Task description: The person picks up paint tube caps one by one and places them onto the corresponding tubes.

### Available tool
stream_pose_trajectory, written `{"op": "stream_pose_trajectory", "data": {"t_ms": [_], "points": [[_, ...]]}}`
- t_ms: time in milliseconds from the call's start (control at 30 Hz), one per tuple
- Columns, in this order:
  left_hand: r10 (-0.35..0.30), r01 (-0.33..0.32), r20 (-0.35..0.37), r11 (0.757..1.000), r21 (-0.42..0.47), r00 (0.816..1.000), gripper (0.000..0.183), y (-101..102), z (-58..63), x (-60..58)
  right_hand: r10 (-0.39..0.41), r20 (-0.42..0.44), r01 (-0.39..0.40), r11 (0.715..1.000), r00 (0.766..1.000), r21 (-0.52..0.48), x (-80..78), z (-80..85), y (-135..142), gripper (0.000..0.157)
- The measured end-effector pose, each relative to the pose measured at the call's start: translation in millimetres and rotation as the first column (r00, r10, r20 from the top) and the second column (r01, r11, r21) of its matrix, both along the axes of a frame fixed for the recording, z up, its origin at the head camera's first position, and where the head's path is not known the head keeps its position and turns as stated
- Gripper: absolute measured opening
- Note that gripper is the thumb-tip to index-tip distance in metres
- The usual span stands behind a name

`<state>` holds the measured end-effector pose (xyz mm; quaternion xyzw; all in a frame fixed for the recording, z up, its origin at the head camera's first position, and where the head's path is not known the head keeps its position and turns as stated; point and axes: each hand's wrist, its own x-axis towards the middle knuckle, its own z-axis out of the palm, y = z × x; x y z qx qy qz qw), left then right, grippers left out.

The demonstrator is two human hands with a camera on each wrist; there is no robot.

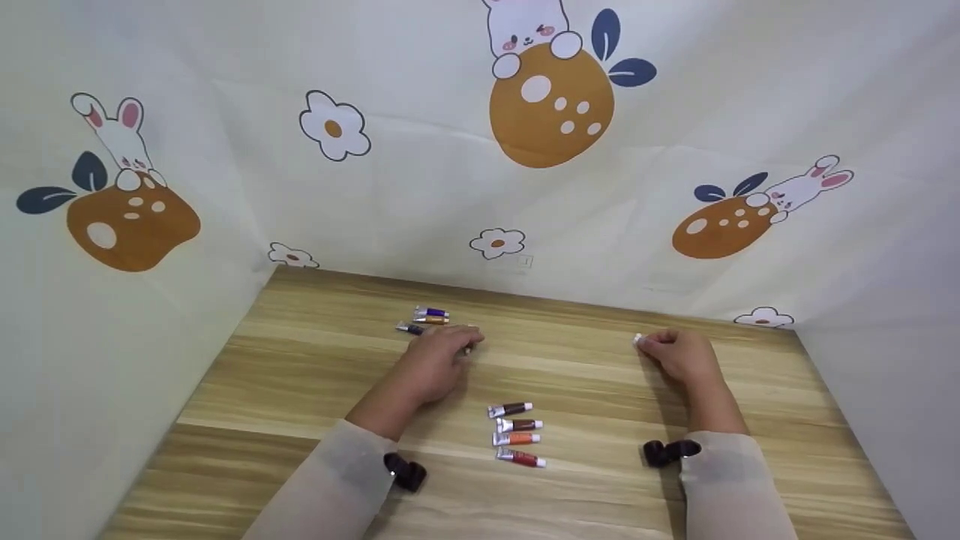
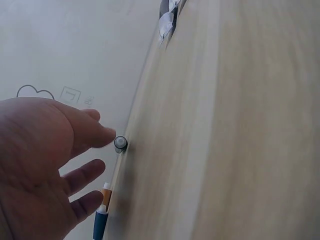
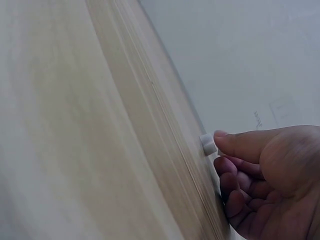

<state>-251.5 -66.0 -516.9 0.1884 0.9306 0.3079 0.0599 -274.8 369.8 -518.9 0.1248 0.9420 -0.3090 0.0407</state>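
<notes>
Pinching a small white ridged piece (image 1: pixel 637 340) near the far edge of the desk (image 1: pixel 300 375), toward its right corner, the right hand's (image 1: pixel 684 356) fingers should keep their grip light. The left hand (image 1: pixel 437 361), left of that edge's middle, has fingers loosely parted beside a small grey round-ended cylinder (image 2: pixel 120 144); contact is unclear, so close gently.

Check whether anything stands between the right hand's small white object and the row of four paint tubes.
Nothing visible does: only bare tabletop lies between the small white object pinched by the right hand and the four paint tubes.
</notes>
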Motion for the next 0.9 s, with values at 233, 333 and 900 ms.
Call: {"op": "stream_pose_trajectory", "data": {"t_ms": [233, 333, 900], "points": [[0.010, -0.012, 0.045, 1.000, 0.026, 0.999, 0.049, -1, -3.7, -1.4, 0.001, -0.013, -0.001, 1.000, 1.000, -0.014, 0.8, 2.5, -2, 0.037], [0.022, -0.024, 0.034, 0.998, 0.052, 0.999, 0.050, -3, -4.4, -1.9, 0.005, -0.025, -0.006, 0.999, 1.000, -0.033, 1.9, 5.3, -3, 0.035], [0.076, -0.074, -0.057, 0.997, 0.034, 0.996, 0.039, -10, -7.5, -7.6, 0.048, -0.100, -0.057, 0.994, 0.994, -0.089, 5.9, 36.4, -25, 0.041]]}}
